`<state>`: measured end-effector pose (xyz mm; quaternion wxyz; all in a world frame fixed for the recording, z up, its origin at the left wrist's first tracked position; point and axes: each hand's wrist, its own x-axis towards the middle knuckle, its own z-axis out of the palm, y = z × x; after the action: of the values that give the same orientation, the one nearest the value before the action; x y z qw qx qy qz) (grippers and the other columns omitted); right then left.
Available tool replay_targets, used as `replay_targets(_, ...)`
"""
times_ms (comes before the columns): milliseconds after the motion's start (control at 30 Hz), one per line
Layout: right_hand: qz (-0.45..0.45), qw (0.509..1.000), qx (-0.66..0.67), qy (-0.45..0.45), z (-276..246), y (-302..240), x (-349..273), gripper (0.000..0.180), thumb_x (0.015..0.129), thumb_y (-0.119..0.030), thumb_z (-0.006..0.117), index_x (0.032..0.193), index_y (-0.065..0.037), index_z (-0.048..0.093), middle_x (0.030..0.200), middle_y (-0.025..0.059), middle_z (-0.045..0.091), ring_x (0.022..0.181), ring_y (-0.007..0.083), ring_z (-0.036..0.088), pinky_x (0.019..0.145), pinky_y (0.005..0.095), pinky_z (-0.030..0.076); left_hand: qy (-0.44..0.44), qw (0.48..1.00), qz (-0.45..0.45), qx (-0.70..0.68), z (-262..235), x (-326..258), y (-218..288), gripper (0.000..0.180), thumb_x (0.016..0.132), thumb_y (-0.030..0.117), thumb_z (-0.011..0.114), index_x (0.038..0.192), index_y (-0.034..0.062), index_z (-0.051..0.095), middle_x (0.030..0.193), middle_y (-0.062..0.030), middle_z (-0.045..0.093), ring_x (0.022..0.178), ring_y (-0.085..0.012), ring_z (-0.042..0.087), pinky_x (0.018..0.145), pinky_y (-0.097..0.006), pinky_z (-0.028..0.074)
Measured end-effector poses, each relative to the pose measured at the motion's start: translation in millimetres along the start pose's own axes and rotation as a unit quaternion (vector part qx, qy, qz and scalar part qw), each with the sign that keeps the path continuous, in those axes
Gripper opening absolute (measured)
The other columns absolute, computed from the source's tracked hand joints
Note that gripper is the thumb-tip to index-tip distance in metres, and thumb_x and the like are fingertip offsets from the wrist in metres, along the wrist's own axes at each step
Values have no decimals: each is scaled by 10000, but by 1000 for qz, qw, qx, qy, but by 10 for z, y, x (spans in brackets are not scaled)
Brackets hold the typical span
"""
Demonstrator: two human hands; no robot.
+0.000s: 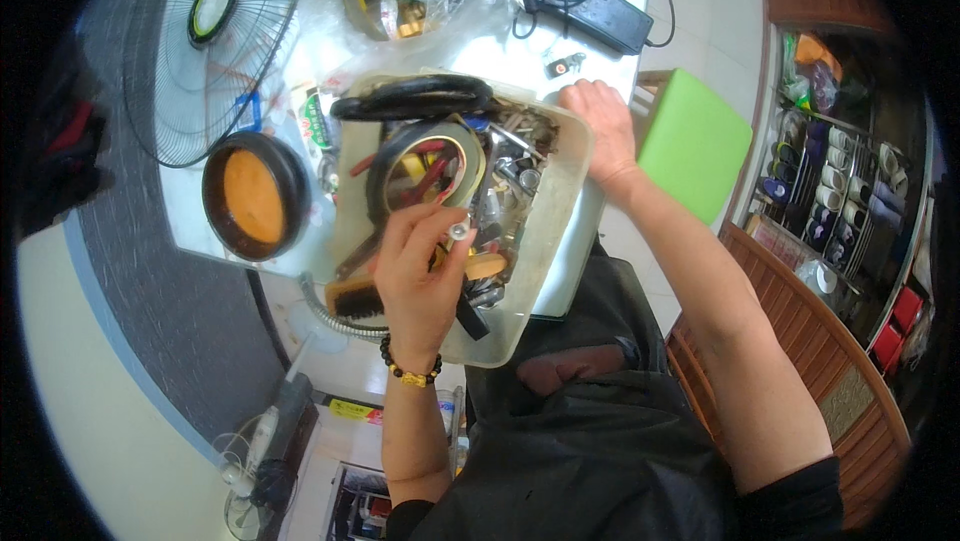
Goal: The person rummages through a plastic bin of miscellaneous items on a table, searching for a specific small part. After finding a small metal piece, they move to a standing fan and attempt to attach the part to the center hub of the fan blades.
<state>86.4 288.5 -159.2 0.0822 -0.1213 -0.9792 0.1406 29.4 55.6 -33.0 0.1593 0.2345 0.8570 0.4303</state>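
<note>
My left hand [415,266] is above a clear plastic bin [565,166], pinching a small round silvery piece [458,232] between thumb and fingertips. Beneath it, the bin holds rolls of tape [376,176], red-handled pliers [430,181], a wooden-handled brush [355,298] and many small metal parts [520,176]. A black coiled band [410,98] lies across the bin's far side. My right hand [600,126] rests on the table by the bin's far right corner, its fingers loosely bent and apparently holding nothing. Close to those fingers is a small black part [565,66].
A fan [213,6] stands at the far left, near a round black container with an orange inside [253,196]. A plastic bag of items [400,1] and a black power adapter [595,11] lie at the back. Right of the table stand a green stool [695,146] and a wooden chair [800,341].
</note>
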Motion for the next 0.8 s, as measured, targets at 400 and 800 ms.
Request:
replay_targets(400, -8, 1000, -3, 15, 15, 12, -2, 104, 786, -182, 525, 851, -106, 499, 800, 68, 493, 799, 242, 505, 741, 358, 404, -15, 998, -35, -57, 90, -20, -23, 285, 757, -23, 690, 1034, 23, 640, 972, -98, 620, 839, -217, 624, 691, -295, 485)
replay_targets(800, -11, 1000, -12, 13, -11, 0, 6, 120, 772, -199, 540, 834, -105, 499, 798, 67, 489, 795, 239, 504, 733, 361, 407, -67, 845, -251, -468, 209, 29, 27, 392, 908, -14, 533, 1294, -30, 466, 1189, -139, 589, 1030, -183, 606, 845, -257, 486)
